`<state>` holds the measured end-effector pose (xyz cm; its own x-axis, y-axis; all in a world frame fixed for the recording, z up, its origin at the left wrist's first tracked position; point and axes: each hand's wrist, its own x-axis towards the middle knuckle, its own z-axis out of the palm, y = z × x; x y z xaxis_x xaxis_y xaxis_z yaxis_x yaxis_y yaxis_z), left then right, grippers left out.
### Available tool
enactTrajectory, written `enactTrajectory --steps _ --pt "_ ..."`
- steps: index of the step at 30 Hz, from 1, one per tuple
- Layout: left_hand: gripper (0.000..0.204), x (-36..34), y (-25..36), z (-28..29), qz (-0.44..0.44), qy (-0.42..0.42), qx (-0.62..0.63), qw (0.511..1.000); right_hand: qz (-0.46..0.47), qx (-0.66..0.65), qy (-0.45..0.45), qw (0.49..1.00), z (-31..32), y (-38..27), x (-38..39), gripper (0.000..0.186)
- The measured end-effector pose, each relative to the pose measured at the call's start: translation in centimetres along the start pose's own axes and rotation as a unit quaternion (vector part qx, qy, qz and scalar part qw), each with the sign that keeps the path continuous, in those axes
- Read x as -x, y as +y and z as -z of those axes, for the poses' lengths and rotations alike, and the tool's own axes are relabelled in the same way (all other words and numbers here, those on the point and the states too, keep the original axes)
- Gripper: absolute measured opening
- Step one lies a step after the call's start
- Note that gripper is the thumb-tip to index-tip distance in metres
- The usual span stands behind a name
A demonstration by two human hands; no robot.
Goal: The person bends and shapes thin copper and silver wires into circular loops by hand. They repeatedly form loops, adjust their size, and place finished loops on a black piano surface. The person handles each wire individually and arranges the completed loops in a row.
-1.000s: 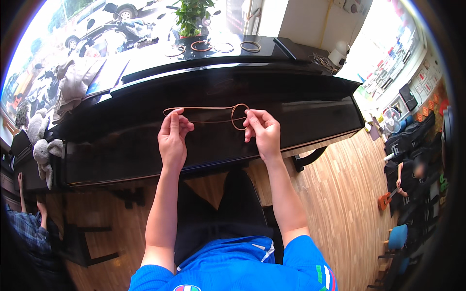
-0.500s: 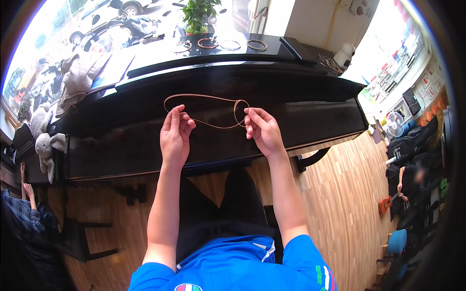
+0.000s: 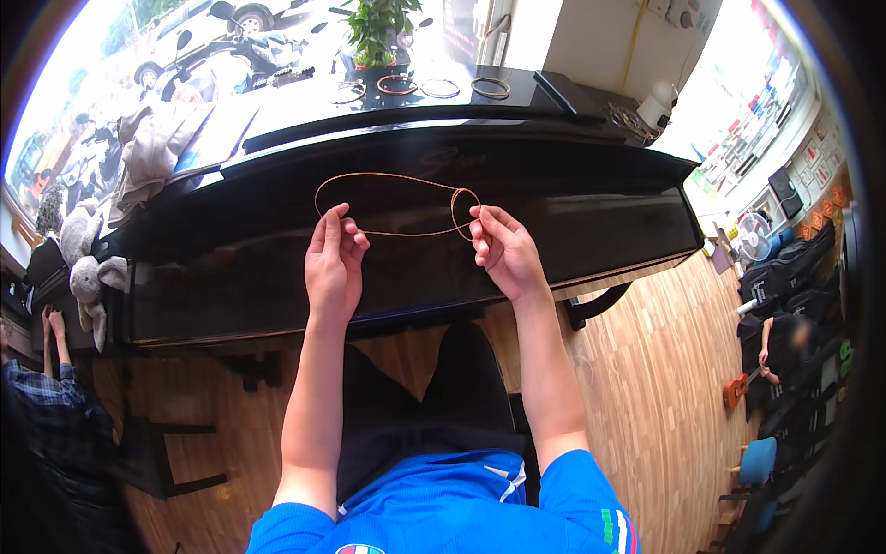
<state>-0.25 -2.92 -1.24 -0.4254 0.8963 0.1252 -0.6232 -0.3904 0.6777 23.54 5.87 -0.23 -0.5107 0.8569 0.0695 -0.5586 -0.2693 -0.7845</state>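
Note:
A thin copper-coloured wire string (image 3: 411, 175) is stretched in a long loop between my hands, with a smaller ring at its right end. My left hand (image 3: 335, 258) pinches the loop's left end between thumb and fingers. The small ring where the string crosses itself is gripped by the fingertips of my right hand (image 3: 506, 251). Both hands are raised in front of the closed black piano (image 3: 231, 277), and the string shows against its dark front. On the piano's top lie several coiled strings, among them a copper-coloured coil (image 3: 397, 85) and a darker coil (image 3: 490, 88).
A potted plant (image 3: 371, 37) stands behind the coils. Grey plush toy (image 3: 92, 282) and grey cloth (image 3: 152, 152) sit at the piano's left end. A white camera-like device (image 3: 658, 106) is at its right. A person's hands (image 3: 53, 325) are far left; another person holds a small guitar (image 3: 736, 391) far right.
The loop of string has opened a little wider and its upper side has risen. My right hand has shifted slightly to the right; the left has barely moved.

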Motion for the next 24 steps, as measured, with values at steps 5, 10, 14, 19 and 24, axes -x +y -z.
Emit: enactTrajectory --steps 5,10,14,19,24 --pt "0.030 0.0 0.0 0.2 -0.005 -0.005 0.006 1.000 -0.012 -0.025 -0.034 0.999 0.0 0.2 0.0 0.020" --pt "0.030 -0.1 -0.2 0.0 -0.002 -0.021 -0.022 1.000 -0.011 0.052 -0.019 0.998 -0.6 0.7 -0.1 0.020" --pt "0.030 0.5 -0.2 -0.8 0.018 -0.073 -0.093 0.993 0.003 0.107 0.007 0.994 -2.3 1.1 -0.1 0.019" --pt "0.033 0.6 -0.5 -0.8 0.053 -0.162 -0.199 0.965 -0.001 0.175 0.035 0.984 -3.8 1.8 -0.6 0.019" --pt "0.030 1.1 0.3 -1.7 0.051 -0.236 -0.278 0.930 0.048 0.202 0.050 0.977 -4.4 2.8 -0.9 0.018"
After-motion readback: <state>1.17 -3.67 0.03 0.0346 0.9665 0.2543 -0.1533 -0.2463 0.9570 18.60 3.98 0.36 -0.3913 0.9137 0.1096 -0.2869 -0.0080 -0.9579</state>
